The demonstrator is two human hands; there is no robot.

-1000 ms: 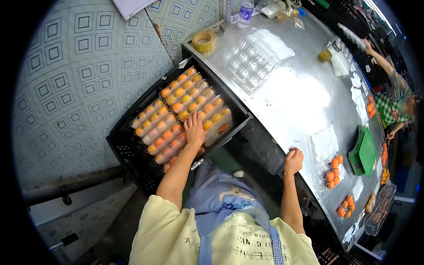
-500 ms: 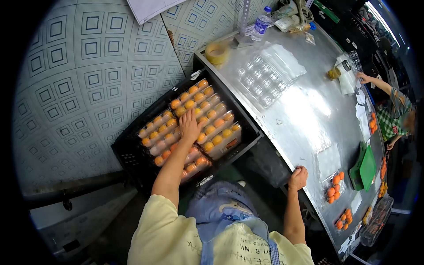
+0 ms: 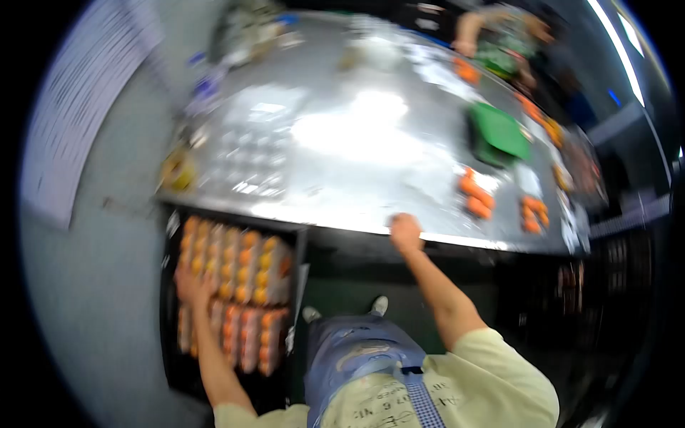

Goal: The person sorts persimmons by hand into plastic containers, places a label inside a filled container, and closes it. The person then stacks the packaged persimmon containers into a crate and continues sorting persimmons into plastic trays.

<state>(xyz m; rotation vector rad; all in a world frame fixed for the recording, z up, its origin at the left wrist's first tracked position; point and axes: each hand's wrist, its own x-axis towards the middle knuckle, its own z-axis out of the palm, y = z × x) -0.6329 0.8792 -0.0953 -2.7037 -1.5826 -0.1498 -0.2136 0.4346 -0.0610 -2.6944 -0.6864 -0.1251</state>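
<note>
My left hand (image 3: 193,285) lies on clear plastic packs of round orange and yellow fruit (image 3: 242,267), its fingers stretched out though smeared by motion. The packs stand side by side in rows inside a black crate (image 3: 298,246), to the left below the table. My right hand (image 3: 405,232) is closed on the near edge of the metal table (image 3: 342,214), with its fingertips hidden. I cannot make out the exact kind of fruit.
On the table are an empty clear tray (image 3: 250,160), a tape roll (image 3: 177,171), a bottle (image 3: 205,87), a green container (image 3: 499,134) and orange fruit clusters (image 3: 476,194). Another person (image 3: 499,43) is at the far side. A wall (image 3: 114,164) bounds the left.
The view has swung round, so the crate now appears lower left and the table ahead. My left hand has shifted across the packs toward the crate's left side; the right stays at the table edge.
</note>
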